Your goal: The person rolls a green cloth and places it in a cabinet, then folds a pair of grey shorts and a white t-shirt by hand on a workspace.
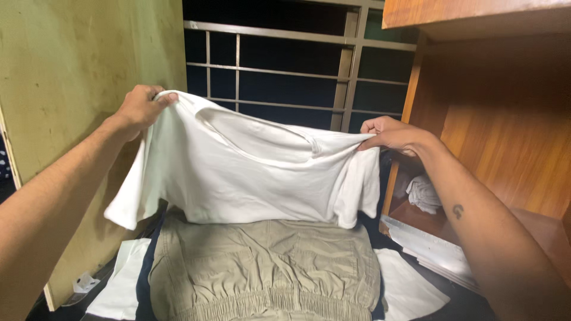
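A white T-shirt [250, 172] hangs spread in the air in front of me, collar side up and short sleeves drooping at both ends. My left hand [140, 107] pinches its upper left shoulder corner. My right hand [389, 134] grips the upper right shoulder corner. The shirt's lower hem hangs just above a khaki garment with an elastic waistband [262, 267] that lies flat below.
A pale plywood board [71, 83] stands at the left. A wooden shelf unit [505, 119] stands at the right, with a crumpled white cloth [423, 193] and a stack of papers [434, 246] inside. A barred metal window grille [285, 71] is behind. White cloths [410, 285] lie under the khaki garment.
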